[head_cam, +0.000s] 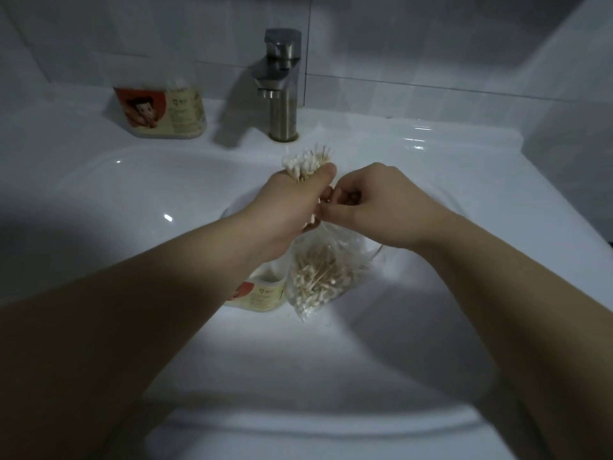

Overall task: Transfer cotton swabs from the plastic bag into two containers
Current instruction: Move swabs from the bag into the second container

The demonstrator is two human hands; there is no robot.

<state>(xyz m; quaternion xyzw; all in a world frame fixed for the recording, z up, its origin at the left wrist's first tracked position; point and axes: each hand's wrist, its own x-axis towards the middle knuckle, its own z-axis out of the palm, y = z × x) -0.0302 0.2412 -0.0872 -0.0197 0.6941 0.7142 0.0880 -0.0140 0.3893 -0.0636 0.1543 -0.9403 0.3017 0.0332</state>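
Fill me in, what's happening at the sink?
A person is working over the sink. The left hand grips a bunch of swabs, tips up. The right hand pinches the top of the bag, which reaches down into the basin with more inside. One container stands in the basin beside the bag, partly hidden by the left forearm. A second container sits on the ledge left of the faucet.

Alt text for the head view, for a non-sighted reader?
Over a sink, the left hand grips a bundle of cotton swabs while the right hand pinches the top of a plastic bag holding more. One container sits in the basin beside the bag, a second container on the ledge left of the faucet.
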